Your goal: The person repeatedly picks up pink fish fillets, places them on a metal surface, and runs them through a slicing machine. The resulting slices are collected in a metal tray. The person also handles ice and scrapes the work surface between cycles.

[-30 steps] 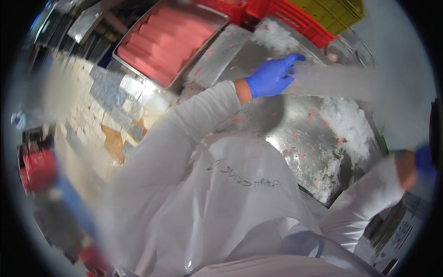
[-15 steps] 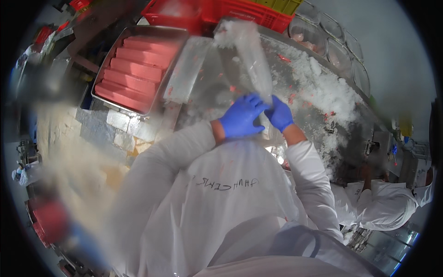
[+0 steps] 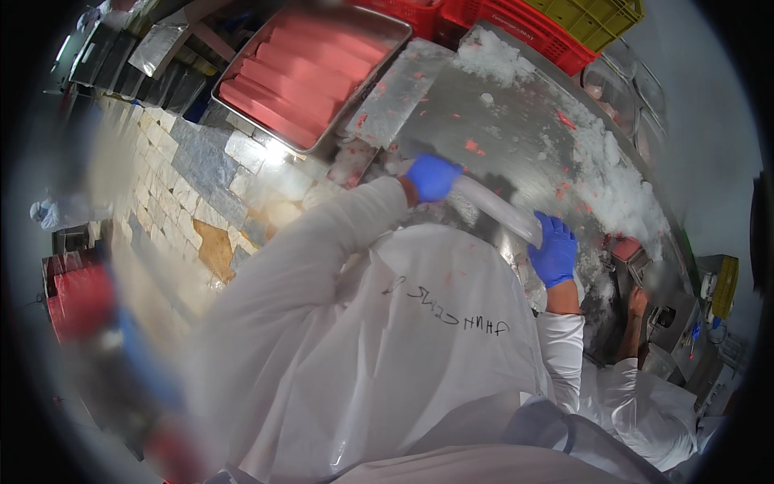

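Note:
A long, whitish, see-through plastic sleeve (image 3: 497, 211) stretches slantwise between my two hands, just above the near edge of the metal table (image 3: 455, 133). My left hand (image 3: 434, 177), in a blue glove, is closed round its upper left end. At the lower right end, my right hand (image 3: 554, 248), also blue-gloved, curls its fingers over the plastic; the thumb side is partly hidden. What the sleeve contains, if anything, cannot be made out. Beyond my left hand, a metal tray (image 3: 302, 150) holds several long pink blocks (image 3: 302, 77).
Crushed ice (image 3: 617, 173) with pink scraps lines the table's right side. A flat metal plate (image 3: 401, 87) lies beside the tray. Red crates (image 3: 516, 28) and a yellow-green crate (image 3: 588, 24) stand at the back. Another person's bare hand (image 3: 637, 302) is at the right.
My hands have moved apart, the right one rightward and nearer. The sleeve, which pointed away across the table, now spans between them. The whole view has shifted and turned.

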The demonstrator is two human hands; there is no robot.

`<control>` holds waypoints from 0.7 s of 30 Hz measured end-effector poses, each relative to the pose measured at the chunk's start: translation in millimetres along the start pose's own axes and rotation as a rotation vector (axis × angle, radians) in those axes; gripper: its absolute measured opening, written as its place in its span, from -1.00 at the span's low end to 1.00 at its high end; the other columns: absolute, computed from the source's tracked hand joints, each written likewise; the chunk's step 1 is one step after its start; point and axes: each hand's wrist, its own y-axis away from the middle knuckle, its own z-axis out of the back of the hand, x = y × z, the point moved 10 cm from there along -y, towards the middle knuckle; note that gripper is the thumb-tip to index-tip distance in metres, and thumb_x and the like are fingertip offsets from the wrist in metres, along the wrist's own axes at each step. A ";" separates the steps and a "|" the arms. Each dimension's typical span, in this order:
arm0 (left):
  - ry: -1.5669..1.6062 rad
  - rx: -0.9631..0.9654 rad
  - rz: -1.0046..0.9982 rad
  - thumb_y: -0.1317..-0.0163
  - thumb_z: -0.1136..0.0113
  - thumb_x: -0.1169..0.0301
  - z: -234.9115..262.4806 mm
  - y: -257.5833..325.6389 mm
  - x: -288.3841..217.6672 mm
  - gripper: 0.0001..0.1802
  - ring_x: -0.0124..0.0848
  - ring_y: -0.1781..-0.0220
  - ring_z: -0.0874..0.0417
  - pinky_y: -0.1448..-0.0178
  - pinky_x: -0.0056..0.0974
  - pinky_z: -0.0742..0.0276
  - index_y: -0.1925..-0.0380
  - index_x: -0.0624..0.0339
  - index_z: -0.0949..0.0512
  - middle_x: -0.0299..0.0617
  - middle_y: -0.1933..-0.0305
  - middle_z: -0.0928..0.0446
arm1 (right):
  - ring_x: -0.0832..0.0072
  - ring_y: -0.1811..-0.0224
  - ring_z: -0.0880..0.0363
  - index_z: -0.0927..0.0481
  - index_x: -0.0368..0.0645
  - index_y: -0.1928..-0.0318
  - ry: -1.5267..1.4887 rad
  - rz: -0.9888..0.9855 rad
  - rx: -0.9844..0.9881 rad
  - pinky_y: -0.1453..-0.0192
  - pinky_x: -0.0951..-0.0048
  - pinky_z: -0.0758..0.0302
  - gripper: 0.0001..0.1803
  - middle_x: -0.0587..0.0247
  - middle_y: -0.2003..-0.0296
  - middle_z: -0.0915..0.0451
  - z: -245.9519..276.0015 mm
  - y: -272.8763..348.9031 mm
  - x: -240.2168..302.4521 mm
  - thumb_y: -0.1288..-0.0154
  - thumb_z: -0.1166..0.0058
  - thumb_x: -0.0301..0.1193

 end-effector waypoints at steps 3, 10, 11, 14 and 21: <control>0.039 0.060 -0.125 -0.27 -0.22 0.27 54.5 -10.5 -88.8 -0.79 -0.05 0.25 -0.76 0.09 0.00 -0.67 0.13 -0.05 -0.69 -0.06 0.28 -0.70 | 0.07 -0.27 -0.63 -0.40 0.19 -0.47 -0.347 -0.004 0.128 -0.47 -0.25 -0.28 -0.18 0.00 -0.18 -0.67 14.8 -28.0 62.6 -0.16 -0.37 -0.25; -0.376 -0.457 -0.415 -0.24 -0.19 0.33 125.4 -12.0 -94.4 -0.82 -0.04 0.23 -0.76 0.03 0.07 -0.65 0.20 0.05 -0.69 -0.07 0.31 -0.68 | 0.00 0.34 -0.75 -0.71 0.00 0.02 -0.188 -0.078 0.040 0.18 0.05 -0.65 -0.66 -0.01 0.40 -0.72 12.9 -36.0 25.8 -0.15 -0.27 -0.35; -0.330 -0.381 -0.368 -0.23 -0.19 0.33 121.5 -14.4 -89.0 -0.80 -0.02 0.23 -0.76 0.03 0.07 -0.65 0.19 0.06 -0.70 -0.06 0.31 -0.69 | 0.01 0.34 -0.75 -0.71 0.00 0.03 -0.137 -0.062 0.005 0.19 0.05 -0.65 -0.67 -0.02 0.41 -0.72 21.2 -36.0 22.3 -0.14 -0.26 -0.37; -0.161 -0.012 -0.132 -0.20 -0.20 0.30 92.1 -16.2 -75.7 -0.72 0.01 0.22 -0.76 0.02 0.04 -0.65 0.13 0.07 -0.73 -0.04 0.30 -0.70 | 0.09 0.32 -0.76 -0.74 0.06 0.13 -0.105 -0.160 -0.118 0.19 0.08 -0.63 -0.72 0.10 0.36 -0.75 47.7 -31.1 -15.1 -0.09 -0.26 -0.45; -0.087 0.431 -0.078 -0.08 -0.29 0.20 55.6 19.2 -72.0 -0.73 0.00 0.31 -0.75 0.11 0.05 -0.64 0.35 0.14 -0.75 0.00 0.32 -0.70 | 0.11 0.31 -0.77 -0.75 0.08 0.17 -0.053 -0.172 -0.313 0.12 0.15 -0.62 -0.74 0.15 0.35 -0.78 86.0 -23.7 -45.5 -0.10 -0.23 -0.47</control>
